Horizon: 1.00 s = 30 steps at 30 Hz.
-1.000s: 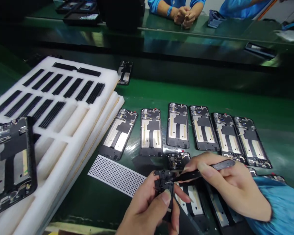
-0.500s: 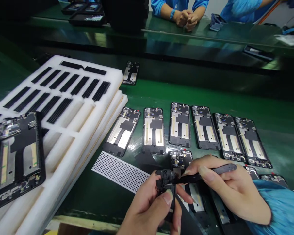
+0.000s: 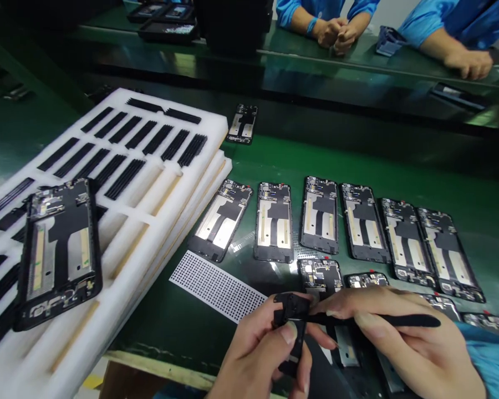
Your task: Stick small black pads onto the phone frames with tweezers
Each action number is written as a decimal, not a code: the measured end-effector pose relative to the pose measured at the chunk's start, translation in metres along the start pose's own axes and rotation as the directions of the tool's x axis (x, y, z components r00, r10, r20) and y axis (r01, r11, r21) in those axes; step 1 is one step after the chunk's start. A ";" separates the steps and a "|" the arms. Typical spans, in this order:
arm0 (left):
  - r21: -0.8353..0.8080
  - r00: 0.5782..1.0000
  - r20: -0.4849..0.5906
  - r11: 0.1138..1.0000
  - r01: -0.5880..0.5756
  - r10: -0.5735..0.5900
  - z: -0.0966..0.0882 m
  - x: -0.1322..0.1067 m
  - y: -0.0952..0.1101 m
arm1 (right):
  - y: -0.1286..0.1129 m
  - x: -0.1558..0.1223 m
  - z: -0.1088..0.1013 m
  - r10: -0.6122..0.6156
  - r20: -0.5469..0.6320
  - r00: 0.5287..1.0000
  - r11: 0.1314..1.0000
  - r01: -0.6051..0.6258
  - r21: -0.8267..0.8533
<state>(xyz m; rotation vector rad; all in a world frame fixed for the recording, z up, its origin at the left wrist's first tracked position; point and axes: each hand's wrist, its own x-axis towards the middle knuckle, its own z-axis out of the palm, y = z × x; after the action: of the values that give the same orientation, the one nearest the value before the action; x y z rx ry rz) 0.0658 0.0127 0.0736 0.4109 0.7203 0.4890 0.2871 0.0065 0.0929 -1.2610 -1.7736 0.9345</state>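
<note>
My left hand (image 3: 260, 352) is closed around a small black plastic phone part (image 3: 293, 310), held up near the bottom middle of the view. Pinched in my right hand (image 3: 403, 338) is a slim black tool that looks like tweezers (image 3: 413, 320); its tip meets the right side of the part. Fingers hide the exact contact. Below and behind my hands lie opened phone bodies, one with its circuit board (image 3: 321, 272) showing. A white sheet with black dots (image 3: 216, 282) lies left of my hands.
A row of opened phones (image 3: 273, 221) lies across the green table (image 3: 270, 158). At left, stacked white foam trays (image 3: 128, 221) hold black strips, with an opened phone (image 3: 60, 249) on top. Co-workers' hands (image 3: 336, 36) rest on the raised far shelf.
The view has shifted, so the table things appear further right. The tool now lies more level in my right hand. My left hand keeps its hold on the black part.
</note>
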 end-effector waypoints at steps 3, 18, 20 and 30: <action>0.022 1.000 -0.006 0.999 -0.028 0.028 -0.002 -0.005 0.003 | -0.001 0.006 -0.008 -0.006 0.000 1.000 0.999 0.006 -0.043; 0.764 0.780 0.197 -0.592 0.258 0.594 -0.051 -0.048 -0.002 | 0.029 0.085 0.046 -0.149 0.345 0.927 0.988 0.129 0.080; 0.753 0.794 0.198 -0.608 0.252 0.574 -0.051 -0.047 -0.003 | 0.033 0.085 0.048 -0.152 0.366 0.918 0.987 0.126 0.095; 0.740 0.785 0.334 -0.660 0.125 0.523 -0.046 -0.050 -0.017 | 0.024 0.060 0.006 -0.054 0.392 0.918 0.999 0.046 0.029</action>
<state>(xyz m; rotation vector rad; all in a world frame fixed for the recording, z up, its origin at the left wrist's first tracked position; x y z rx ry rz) 0.0055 -0.0197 0.0596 2.7626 1.3708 0.1900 0.2780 0.0696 0.0786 -1.0607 -2.0867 1.2392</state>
